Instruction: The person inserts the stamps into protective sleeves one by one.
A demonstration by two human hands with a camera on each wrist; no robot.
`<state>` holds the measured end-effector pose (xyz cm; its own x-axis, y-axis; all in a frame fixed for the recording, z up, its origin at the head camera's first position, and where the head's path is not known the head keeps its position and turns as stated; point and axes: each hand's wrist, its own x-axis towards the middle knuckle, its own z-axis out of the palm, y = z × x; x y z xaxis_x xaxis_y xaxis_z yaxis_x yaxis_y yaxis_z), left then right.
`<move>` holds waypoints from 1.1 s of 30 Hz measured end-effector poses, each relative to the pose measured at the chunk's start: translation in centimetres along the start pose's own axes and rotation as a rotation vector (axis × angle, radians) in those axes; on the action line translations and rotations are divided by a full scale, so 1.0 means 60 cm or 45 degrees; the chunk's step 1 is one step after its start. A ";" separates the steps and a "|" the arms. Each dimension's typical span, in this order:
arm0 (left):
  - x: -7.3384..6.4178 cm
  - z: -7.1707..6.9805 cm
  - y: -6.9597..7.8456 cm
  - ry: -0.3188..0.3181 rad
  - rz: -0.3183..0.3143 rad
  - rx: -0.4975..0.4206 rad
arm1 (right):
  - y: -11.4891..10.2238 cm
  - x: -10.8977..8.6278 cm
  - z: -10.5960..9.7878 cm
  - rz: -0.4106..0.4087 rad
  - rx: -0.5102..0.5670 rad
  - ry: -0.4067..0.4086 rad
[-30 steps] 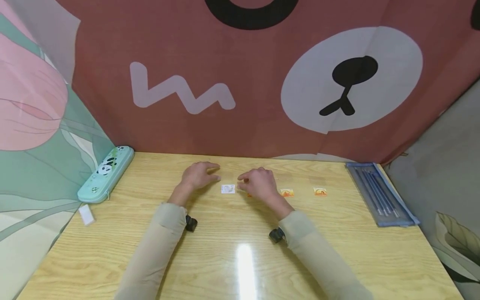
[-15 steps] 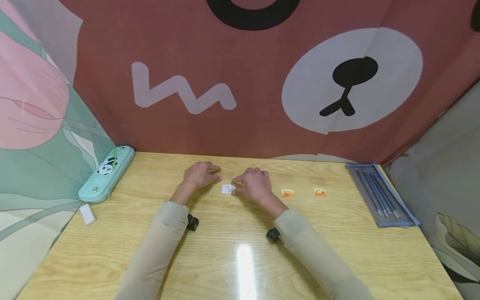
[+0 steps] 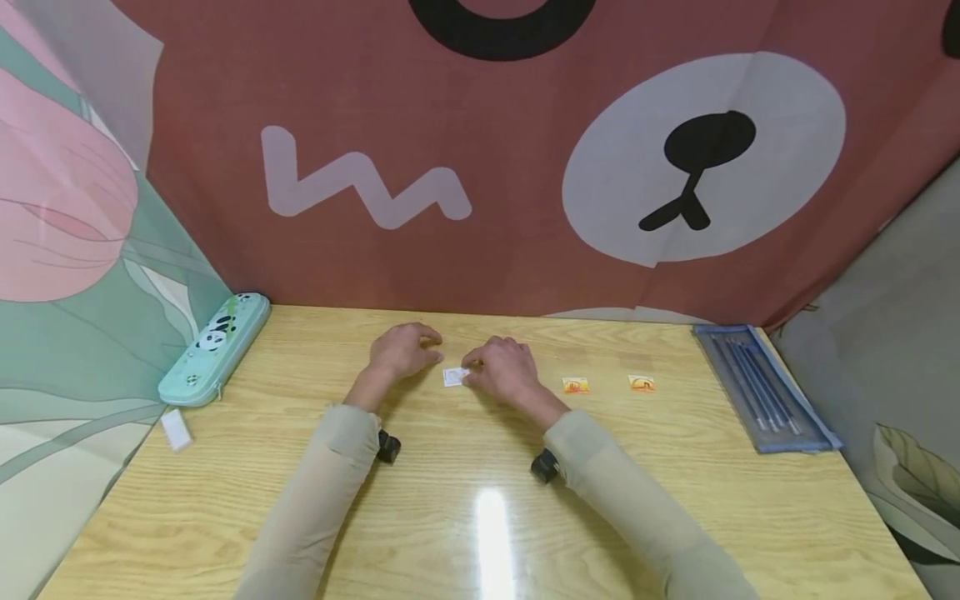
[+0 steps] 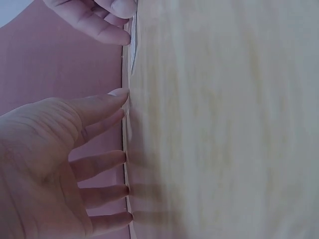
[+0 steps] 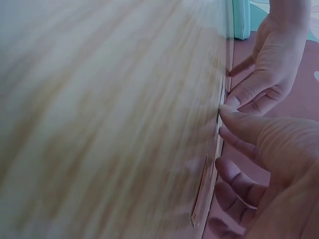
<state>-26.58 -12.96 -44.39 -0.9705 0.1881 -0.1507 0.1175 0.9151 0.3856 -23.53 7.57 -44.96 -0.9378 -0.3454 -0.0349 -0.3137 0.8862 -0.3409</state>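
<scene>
A small white card [image 3: 453, 377] with faint grey print lies near the middle of the table, slightly angled. My right hand [image 3: 501, 371] pinches its right edge between thumb and forefinger, covering that end; the other fingers curl loosely in the right wrist view. To the left of the card, my left hand [image 3: 403, 350] holds nothing, its fingers relaxed and spread with the tips at the table surface, thumb near the card. In the left wrist view the card [image 4: 133, 47] appears edge-on below the right hand's fingertips. Two orange-and-yellow cards [image 3: 576, 385] lie flat to the right.
At the back left stands a mint pencil case [image 3: 213, 350] with pandas on it, and a white eraser-like block [image 3: 176, 430] lies in front of it. A blue mesh pouch [image 3: 765, 392] holding several pencils sits at the right edge. A printed cloth [image 3: 420, 267] rises behind the table.
My right hand has moved left to the white card and taken its right edge; the card has turned slightly. The left hand has stayed nearly still.
</scene>
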 end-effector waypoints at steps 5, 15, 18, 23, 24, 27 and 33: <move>0.002 0.002 -0.001 0.030 0.002 -0.011 | -0.004 0.003 -0.001 -0.049 0.000 0.004; 0.002 0.005 -0.003 0.069 0.013 -0.003 | -0.009 0.011 0.001 -0.071 0.015 -0.016; 0.002 0.006 -0.003 0.077 0.026 0.002 | -0.008 0.009 0.001 -0.094 0.012 -0.013; 0.005 0.010 -0.004 0.100 0.035 0.009 | -0.007 0.006 0.000 -0.112 0.015 0.007; 0.005 0.010 -0.004 0.101 0.036 0.011 | -0.007 0.006 0.000 -0.114 0.015 0.010; 0.005 0.010 -0.005 0.097 0.038 0.013 | -0.007 0.005 0.000 -0.110 0.015 0.016; 0.002 0.007 -0.006 0.155 0.032 -0.046 | -0.006 0.002 -0.007 -0.095 0.030 0.021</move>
<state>-26.67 -13.12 -44.96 -0.9860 0.1640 -0.0303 0.1363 0.8968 0.4209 -23.60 7.35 -44.46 -0.9144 -0.4048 0.0067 -0.3793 0.8507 -0.3639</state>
